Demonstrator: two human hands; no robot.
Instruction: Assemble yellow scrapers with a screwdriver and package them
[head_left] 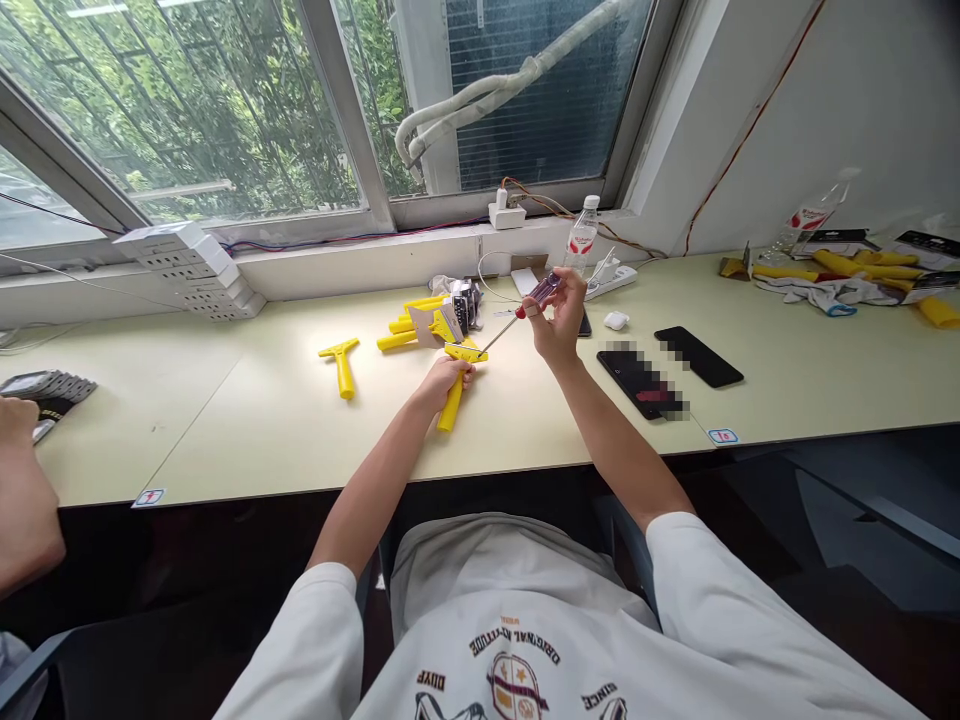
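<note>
Left hand [448, 382] closed fully around the stem of a yellow plastic T-piece [451, 405], fingers wrapped, crossbar [466, 352] standing just above my fist. Right hand [559, 320] holds a screwdriver [519, 314] up off the desk, pinched between thumb and fingers rather than in a full fist. Translucent purple handle [544, 289], red collar [520, 313], thin steel shaft [499, 335] slanting down-left. Shaft tip reaches the crossbar close to my left thumb; cannot tell from here whether it sits in a screw.

Both hands are over a pale yellow-green desk [247, 400]. Just beyond the left hand: a heap of yellow parts [405, 325], a cardboard scrap [426, 328] and a dark metal piece [465, 305]. A second T-piece [341, 365] lies alone, well apart to the left.

Right of my right hand: a white earbud case [616, 320] and two black phones [641, 385], one partly blurred out. Behind: a water bottle [582, 235] and a power strip [611, 281]. Far right, more yellow pieces [847, 268] on crumpled white cloth [817, 293]. Far left, another person's hand [19, 440] rests at a stack of grey items [52, 392].
</note>
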